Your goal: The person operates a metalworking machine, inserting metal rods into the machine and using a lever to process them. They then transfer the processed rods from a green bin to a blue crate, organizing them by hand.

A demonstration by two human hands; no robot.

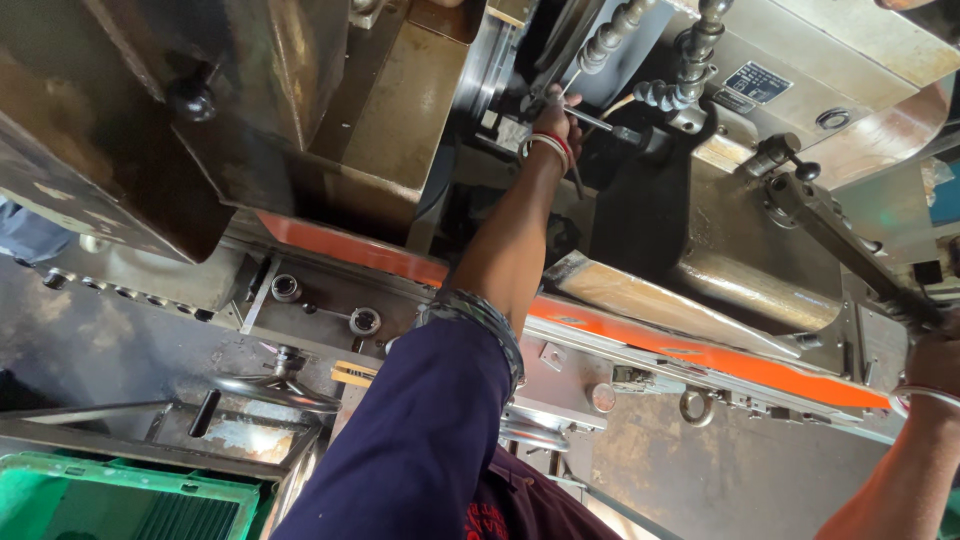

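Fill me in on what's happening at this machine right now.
A person leans over a large metal machine with an orange strip along its bed. The left hand reaches deep into the work area, fingers closed around a slim metal tool near the segmented coolant hoses. The right hand grips a long lever at the machine's side.

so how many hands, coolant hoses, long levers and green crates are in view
hands: 2, left hand, right hand
segmented coolant hoses: 2
long lever: 1, in right hand
green crate: 1
total: 6
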